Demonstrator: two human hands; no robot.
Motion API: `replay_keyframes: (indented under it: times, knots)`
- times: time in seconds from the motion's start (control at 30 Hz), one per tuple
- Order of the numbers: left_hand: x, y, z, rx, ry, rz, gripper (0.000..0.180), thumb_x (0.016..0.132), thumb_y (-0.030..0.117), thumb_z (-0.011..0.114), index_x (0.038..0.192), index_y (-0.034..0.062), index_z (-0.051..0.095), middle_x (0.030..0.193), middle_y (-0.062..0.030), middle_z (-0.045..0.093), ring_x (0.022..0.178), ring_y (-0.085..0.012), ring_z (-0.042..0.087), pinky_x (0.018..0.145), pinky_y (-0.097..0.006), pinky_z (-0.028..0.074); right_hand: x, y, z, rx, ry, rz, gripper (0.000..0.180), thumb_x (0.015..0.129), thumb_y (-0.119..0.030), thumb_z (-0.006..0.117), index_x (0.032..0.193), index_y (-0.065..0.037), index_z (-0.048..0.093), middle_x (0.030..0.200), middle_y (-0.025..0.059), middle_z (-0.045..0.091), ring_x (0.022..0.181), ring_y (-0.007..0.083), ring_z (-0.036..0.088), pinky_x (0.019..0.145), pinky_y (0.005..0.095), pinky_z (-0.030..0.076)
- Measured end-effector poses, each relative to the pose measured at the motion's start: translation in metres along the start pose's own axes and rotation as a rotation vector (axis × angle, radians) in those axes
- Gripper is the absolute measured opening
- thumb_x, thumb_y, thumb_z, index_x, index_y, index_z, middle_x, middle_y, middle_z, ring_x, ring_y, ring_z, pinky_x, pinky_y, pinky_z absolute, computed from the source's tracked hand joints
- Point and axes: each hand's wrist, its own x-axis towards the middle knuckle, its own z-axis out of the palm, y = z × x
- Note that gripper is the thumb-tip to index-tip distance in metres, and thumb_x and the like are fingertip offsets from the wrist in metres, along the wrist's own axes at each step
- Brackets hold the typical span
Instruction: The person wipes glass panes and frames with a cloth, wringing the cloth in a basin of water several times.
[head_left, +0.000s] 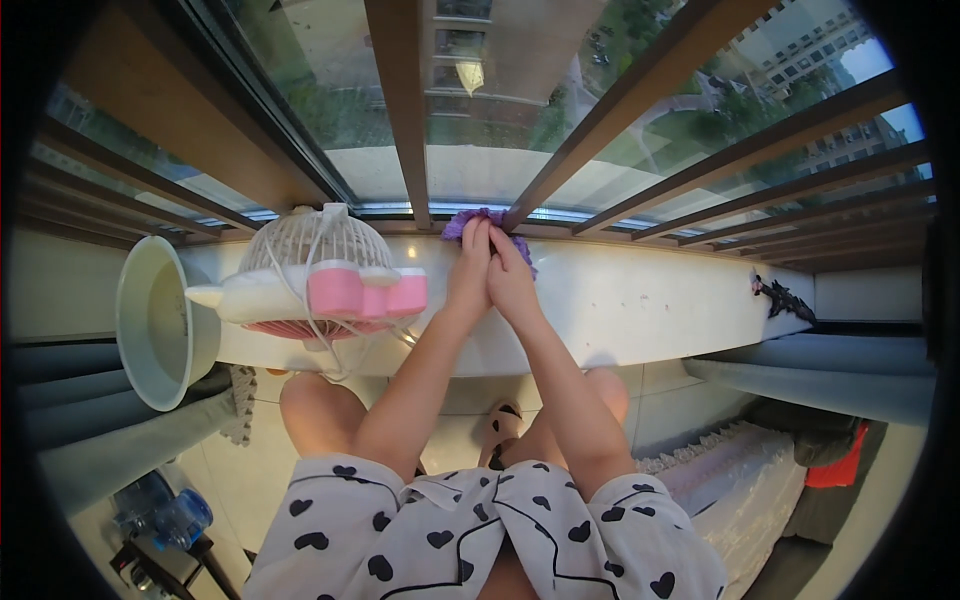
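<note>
A crumpled purple cloth (463, 224) lies bunched at the far edge of the white windowsill (600, 300), against the foot of the brown window bars. My left hand (470, 275) and my right hand (512, 280) are side by side on it, touching each other. Both hands have their fingers closed together over the cloth, which shows past the fingertips and along the right hand's outer side. What lies beneath the palms is hidden.
Left of my hands lies a white and pink fan (365, 292) with its cord trailing over it. Farther left is a pale basin (155, 325), tilted. A dark figurine (785, 300) sits at the sill's right end. Grey curtains (810, 385) hang at both sides.
</note>
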Motion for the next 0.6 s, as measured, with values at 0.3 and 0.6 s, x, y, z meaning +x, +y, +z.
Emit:
replay_keyframes:
  times: [0.3,0.6]
  knots:
    - [-0.014,0.002,-0.030,0.234,0.061,-0.177,0.081,0.076,0.017,0.066,0.141,-0.0043,0.022,0.150,-0.0229,0.019,0.114,-0.0442,0.051,0.084,-0.044,0.050,0.022,0.002,0.020,0.269,-0.334,-0.011,0.052,0.079,0.007,0.038,0.130,0.002,0.047,0.134,0.0186,0.050,0.124,0.0302,0.048,0.105,0.0338,0.035]
    - [0.005,-0.004,-0.014,0.161,0.052,-0.284,0.067,0.083,0.021,0.061,0.139,0.0013,0.030,0.145,-0.0156,0.030,0.125,-0.0357,0.044,0.095,-0.039,0.044,0.021,0.041,0.032,-0.082,-0.118,-0.224,0.049,0.083,0.001,0.040,0.132,0.006,0.044,0.136,0.0238,0.045,0.123,0.0357,0.047,0.104,0.0386,0.035]
